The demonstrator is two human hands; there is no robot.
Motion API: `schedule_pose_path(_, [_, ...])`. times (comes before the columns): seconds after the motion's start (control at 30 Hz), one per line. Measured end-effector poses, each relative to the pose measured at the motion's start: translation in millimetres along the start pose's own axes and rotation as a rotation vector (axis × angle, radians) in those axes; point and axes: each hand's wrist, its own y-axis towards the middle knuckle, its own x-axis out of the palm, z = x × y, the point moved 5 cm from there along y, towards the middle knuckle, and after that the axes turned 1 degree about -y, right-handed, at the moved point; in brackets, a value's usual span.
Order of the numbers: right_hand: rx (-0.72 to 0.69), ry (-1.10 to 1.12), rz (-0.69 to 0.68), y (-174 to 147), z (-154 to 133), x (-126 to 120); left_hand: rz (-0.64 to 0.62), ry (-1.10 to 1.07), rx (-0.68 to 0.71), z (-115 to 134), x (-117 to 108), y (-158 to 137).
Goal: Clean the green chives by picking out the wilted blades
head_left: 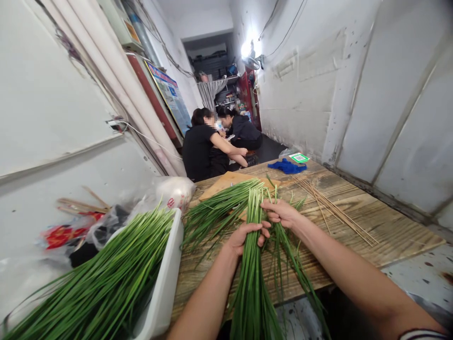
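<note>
My left hand (247, 234) is closed around a bunch of garlic chives (252, 278), whose pale stem ends point up and whose green leaves hang over the table's near edge. Close beside those stem ends, my right hand (279, 212) pinches a few loose chives (288, 250) that trail down to the right. Another pile of chives (219, 203) lies on the table just beyond my hands, partly on a tan board (221, 184). To the left, a white plastic tub (170, 283) is heaped with long chives (116, 269).
Thin wooden sticks (336, 208) lie at the right of the wooden table (382, 226). Behind them are a blue cloth (287, 165) and a green-and-white card (299, 157). Plastic bags (173, 191) sit at the left. Two people (203, 148) crouch beyond the table.
</note>
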Motion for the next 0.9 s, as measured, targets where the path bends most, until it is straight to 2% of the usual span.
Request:
schedule_pose_path(0.3, [-0.063,-0.043,0.115,4.2,-6.2,-11.6,0.337,-0.076,0.095,5.2,-9.9,3.6])
schedule_pose_path(0.43, [-0.107,-0.106,0.173,2.8,-7.2,-10.9,0.421,-0.023,0.162,8.6,-11.4,2.8])
schedule_pose_path(0.6, [-0.219,-0.130,0.312,0.6,-16.1,-15.9,0.443,0.008,0.157,8.2,-11.2,1.4])
schedule_pose_path(0.9, [-0.215,-0.206,0.246,1.3,-23.2,-18.3,0.353,-0.042,0.162,7.9,-13.8,4.9])
